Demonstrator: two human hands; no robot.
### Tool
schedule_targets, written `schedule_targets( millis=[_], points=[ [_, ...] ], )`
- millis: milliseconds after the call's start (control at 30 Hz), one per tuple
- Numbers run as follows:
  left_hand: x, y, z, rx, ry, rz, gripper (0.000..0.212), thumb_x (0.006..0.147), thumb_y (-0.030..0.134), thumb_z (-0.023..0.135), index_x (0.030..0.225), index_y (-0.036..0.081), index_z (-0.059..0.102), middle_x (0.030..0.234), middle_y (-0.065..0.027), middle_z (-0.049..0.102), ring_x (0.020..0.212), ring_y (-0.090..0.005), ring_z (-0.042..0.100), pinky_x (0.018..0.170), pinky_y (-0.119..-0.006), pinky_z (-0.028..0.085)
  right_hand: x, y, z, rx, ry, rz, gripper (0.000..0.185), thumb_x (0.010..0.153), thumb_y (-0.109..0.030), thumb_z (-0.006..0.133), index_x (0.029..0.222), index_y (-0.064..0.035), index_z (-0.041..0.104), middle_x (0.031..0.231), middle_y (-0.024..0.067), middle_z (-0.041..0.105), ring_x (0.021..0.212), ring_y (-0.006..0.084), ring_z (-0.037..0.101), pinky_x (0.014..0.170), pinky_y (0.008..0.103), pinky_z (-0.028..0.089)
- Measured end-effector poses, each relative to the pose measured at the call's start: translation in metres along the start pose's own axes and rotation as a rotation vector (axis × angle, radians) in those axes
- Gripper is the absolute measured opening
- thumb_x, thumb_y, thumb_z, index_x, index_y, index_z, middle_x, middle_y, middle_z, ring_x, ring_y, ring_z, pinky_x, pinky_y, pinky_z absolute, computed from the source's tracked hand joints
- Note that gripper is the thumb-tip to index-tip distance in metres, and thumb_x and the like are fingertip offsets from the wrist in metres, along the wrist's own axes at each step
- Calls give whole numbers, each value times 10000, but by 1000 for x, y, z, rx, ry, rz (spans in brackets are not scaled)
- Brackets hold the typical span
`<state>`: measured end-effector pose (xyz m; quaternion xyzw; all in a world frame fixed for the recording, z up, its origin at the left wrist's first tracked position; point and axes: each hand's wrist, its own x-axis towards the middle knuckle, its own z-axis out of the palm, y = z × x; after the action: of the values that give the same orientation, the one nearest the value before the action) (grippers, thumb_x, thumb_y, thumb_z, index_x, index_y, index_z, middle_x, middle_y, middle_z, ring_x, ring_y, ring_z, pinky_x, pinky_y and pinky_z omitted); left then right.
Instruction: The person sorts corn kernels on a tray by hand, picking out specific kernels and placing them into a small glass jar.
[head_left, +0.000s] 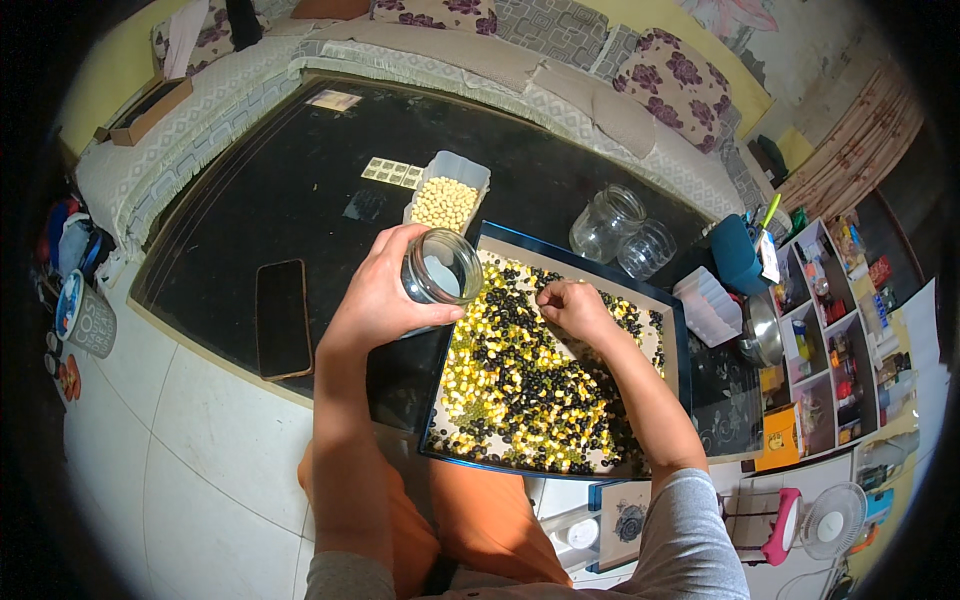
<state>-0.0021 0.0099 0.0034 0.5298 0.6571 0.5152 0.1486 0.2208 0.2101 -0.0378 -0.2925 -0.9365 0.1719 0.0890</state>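
My left hand (390, 289) grips an open glass jar (442, 270) tilted toward me, over the left edge of a shallow blue-rimmed box (679, 352). Inside the box lies a mix of black beans, yellow corn kernels and small green beans (517, 367). Above the box's upper middle is my right hand (574, 307), its fingers bent together close to the beans; whether they pinch anything cannot be made out. Just beyond the jar stands a translucent plastic container (454, 169) of pale round beans (444, 202).
Two glass jars (607, 221) stand behind the box on the black table (225, 210). A phone (283, 319) lies at left. On the right are a ribbed plastic container (707, 306), a metal bowl (761, 330) and a teal container (739, 253). A sofa borders the table's far side.
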Motion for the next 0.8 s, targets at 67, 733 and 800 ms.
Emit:
schedule_targets(
  millis=[67, 733, 800],
  points=[
    [0, 0, 0, 4, -3, -2, 879, 487, 239, 844, 1237, 16, 443, 1215, -163, 458, 1127, -281, 481, 965, -356, 377, -1, -1, -2, 15, -27, 23, 140, 685, -119, 637, 811, -60, 633, 760, 114, 646, 711, 265, 629, 696, 349, 502],
    [-1, -2, 1, 11, 15, 26, 857, 490, 227, 844, 1224, 28, 449, 1192, -153, 470, 1110, -274, 491, 949, -352, 387, 35, -90, -49, 798, 5, -48, 84, 764, -20, 619, 842, 10, 619, 707, -33, 573, 631, 19, 487, 599, 176, 432],
    [1, -3, 1, 14, 9, 27, 854, 489, 226, 843, 1221, 28, 452, 1189, -153, 473, 1108, -273, 492, 946, -351, 389, 38, -113, -47, 833, -28, -109, 113, 740, -12, 659, 845, 18, 631, 689, -40, 568, 628, 11, 477, 590, 172, 428]
  ],
)
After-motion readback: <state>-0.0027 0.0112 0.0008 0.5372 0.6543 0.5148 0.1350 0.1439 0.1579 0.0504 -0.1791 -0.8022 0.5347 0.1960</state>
